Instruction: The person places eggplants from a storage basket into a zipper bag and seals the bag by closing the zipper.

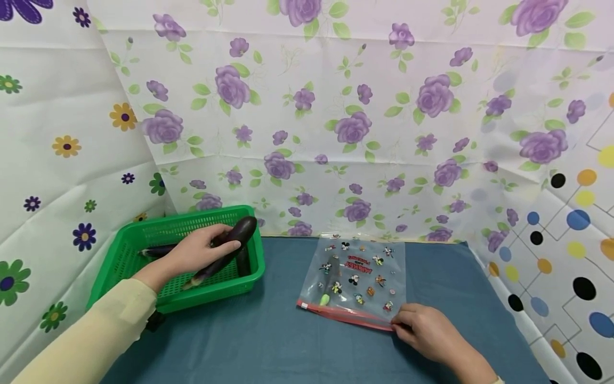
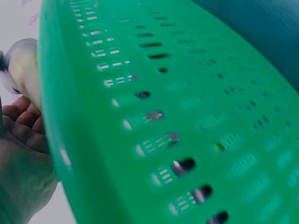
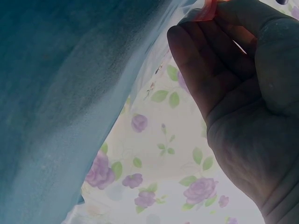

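On blue cloth point(image 1: 278, 341), our left hand point(image 1: 203, 248) grips a long purple eggplant point(image 1: 243, 229), others point(image 1: 243, 261) left in the green plastic basket point(image 1: 220, 296); our right hand point(image 1: 424, 330) pinches a clear red-edged bag point(image 1: 393, 256), seemingly holding one green-tipped item point(image 1: 324, 300).

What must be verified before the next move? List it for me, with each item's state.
1. Left hand gripping an eggplant: ok.
2. That eggplant away from the green basket: not ok, it is over the basket.
3. Right hand holding the clear bag: ok, at the right end of its red zip strip.
4. Bag lying on the blue cloth: ok.
5. Bag mouth open: cannot tell.
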Demonstrator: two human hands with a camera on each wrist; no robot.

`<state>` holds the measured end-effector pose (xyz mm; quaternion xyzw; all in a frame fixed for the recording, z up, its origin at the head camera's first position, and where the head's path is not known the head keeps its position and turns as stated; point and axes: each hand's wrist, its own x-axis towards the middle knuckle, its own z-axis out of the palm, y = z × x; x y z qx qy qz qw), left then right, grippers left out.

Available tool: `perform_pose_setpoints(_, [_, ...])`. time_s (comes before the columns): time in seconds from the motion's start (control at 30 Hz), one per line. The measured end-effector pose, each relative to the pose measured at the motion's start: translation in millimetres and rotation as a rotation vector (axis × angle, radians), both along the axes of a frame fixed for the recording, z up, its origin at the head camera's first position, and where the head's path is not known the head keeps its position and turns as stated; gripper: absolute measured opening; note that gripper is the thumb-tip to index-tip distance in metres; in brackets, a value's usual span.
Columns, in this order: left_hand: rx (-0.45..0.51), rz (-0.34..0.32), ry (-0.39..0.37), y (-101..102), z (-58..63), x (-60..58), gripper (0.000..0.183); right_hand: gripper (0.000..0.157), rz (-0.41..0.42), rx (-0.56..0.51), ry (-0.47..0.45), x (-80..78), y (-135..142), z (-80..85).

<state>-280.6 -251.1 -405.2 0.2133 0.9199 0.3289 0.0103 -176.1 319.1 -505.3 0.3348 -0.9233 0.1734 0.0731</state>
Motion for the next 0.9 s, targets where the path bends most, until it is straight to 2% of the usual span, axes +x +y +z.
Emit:
perform_pose_setpoints(0.47, [0.086, -0.062, 0.002, 23.4, 4.6, 9.6, 0.041, 0.014, -0.002, 0.0, 0.016, -0.5, 0.6, -0.3])
perform_pose_setpoints(0.9, [0.09, -0.072, 0.023, 47.4, 8.6, 21.4, 0.053, 0.014, 0.007, -0.01, 0.031, -0.6, 1.7, -2.5])
